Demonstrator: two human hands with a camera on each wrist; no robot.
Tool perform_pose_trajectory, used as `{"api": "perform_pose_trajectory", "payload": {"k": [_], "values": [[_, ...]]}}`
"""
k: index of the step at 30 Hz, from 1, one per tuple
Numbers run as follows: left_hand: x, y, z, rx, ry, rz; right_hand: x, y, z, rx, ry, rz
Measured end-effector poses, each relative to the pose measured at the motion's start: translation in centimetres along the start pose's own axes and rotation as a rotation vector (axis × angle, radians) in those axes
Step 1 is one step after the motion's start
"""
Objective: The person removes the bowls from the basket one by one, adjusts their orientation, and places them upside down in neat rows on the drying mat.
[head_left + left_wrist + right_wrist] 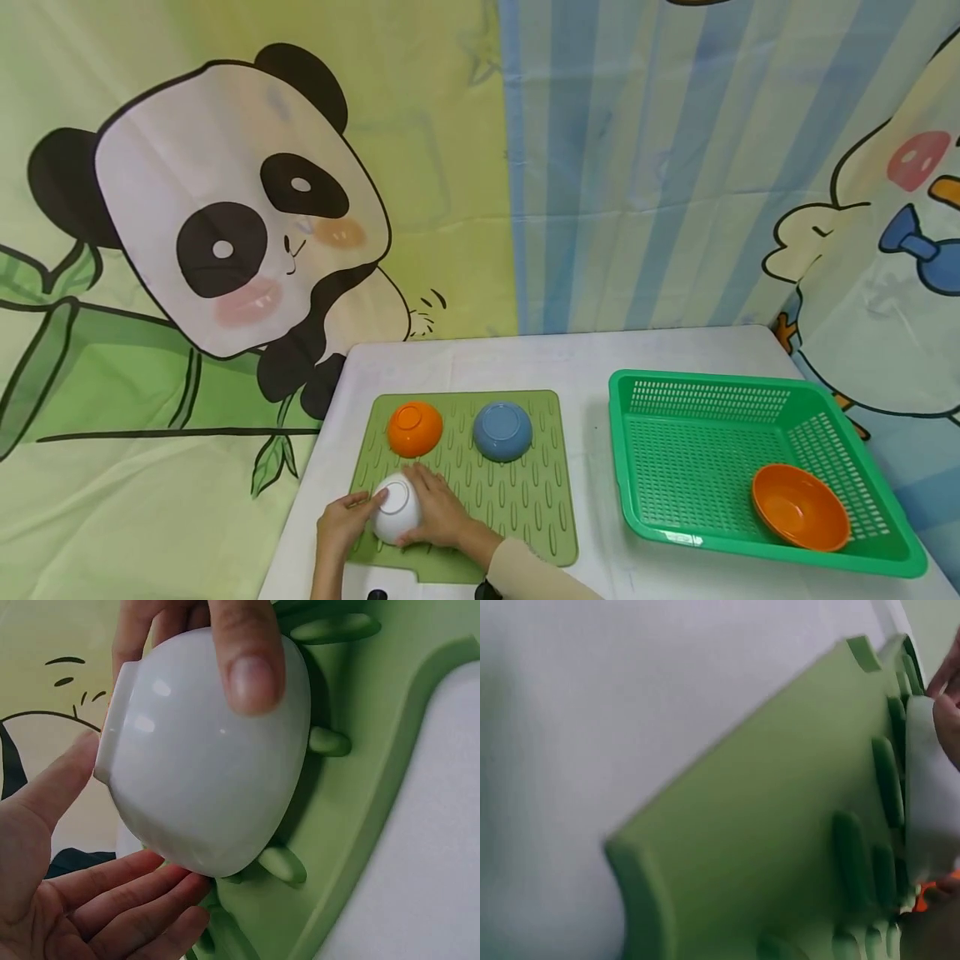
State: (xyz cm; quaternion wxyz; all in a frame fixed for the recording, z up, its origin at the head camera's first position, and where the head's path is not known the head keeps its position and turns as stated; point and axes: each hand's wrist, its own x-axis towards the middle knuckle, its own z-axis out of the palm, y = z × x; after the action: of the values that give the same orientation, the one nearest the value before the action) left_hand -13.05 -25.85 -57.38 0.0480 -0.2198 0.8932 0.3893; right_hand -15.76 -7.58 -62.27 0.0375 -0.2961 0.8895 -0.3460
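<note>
Both hands are on a white bowl (pixel 396 510), which sits upside down at the near left of a green drying mat (pixel 525 508). From the right, my right hand (pixel 442 510) grips it, thumb on the near side and fingers on the far side. My left hand (pixel 345 521) holds its left side; in the left wrist view the thumb reaches the foot ring and the fingertips meet the bowl (pixel 210 757) near its rim. Behind it on the mat, an orange bowl (pixel 415 429) and a blue bowl (pixel 502 431) stand upside down.
A green plastic basket (pixel 622 467) stands to the right on the white table (pixel 592 358), with an upright orange bowl (pixel 799 507) in its near right corner. The mat has raised oblong nubs. A curtain (pixel 450 167) with cartoon animals hangs behind.
</note>
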Motion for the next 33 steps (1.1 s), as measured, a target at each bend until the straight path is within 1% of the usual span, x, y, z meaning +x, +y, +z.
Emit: {"api": "perform_pose_trajectory", "payload": {"k": [3, 6, 8, 11, 13, 16, 18, 20, 21, 23, 26, 30, 33], "values": [[0.1, -0.2, 0.1, 0.002, 0.003, 0.014, 0.0, 0.0, -0.8, 0.062, -0.018, -0.01], [0.1, -0.2, 0.4, -0.003, -0.014, 0.018, -0.3, 0.0, -2.6, 0.145, -0.034, -0.013], [0.1, -0.1, 0.4, -0.008, -0.025, 0.014, -0.4, -0.1, -4.3, 0.201, -0.045, -0.007], [0.1, 0.2, 0.3, -0.005, -0.03, 0.012, -0.6, 0.0, -7.1, 0.254, -0.044, 0.019], [0.0, 0.8, 0.0, -0.001, -0.021, 0.004, -0.6, 0.2, -8.9, 0.282, -0.029, 0.032], [-0.3, 2.0, -0.4, 0.012, 0.016, 0.025, -0.6, 0.3, -11.7, 0.356, 0.014, 0.05], [-0.5, 3.2, -0.5, 0.01, 0.039, 0.065, -0.7, 0.4, -13.4, 0.401, 0.048, 0.057], [-0.7, 4.8, -0.5, -0.003, 0.053, 0.125, -0.9, 0.6, -15.1, 0.442, 0.085, 0.057], [-0.8, 5.5, -0.3, -0.019, 0.052, 0.157, -1.1, 0.7, -15.9, 0.458, 0.101, 0.057], [-1.2, 7.3, 0.3, -0.074, 0.025, 0.219, -1.4, 1.2, -17.5, 0.472, 0.145, 0.054], [-1.8, 9.9, 1.7, -0.189, -0.043, 0.304, -2.2, 2.2, -19.5, 0.489, 0.223, 0.048], [-2.3, 13.0, 4.6, -0.331, -0.184, 0.446, -3.6, 3.5, -22.0, 0.469, 0.347, 0.058], [-2.6, 15.2, 7.1, -0.385, -0.291, 0.531, -5.1, 3.6, -24.1, 0.456, 0.419, 0.087]]}}
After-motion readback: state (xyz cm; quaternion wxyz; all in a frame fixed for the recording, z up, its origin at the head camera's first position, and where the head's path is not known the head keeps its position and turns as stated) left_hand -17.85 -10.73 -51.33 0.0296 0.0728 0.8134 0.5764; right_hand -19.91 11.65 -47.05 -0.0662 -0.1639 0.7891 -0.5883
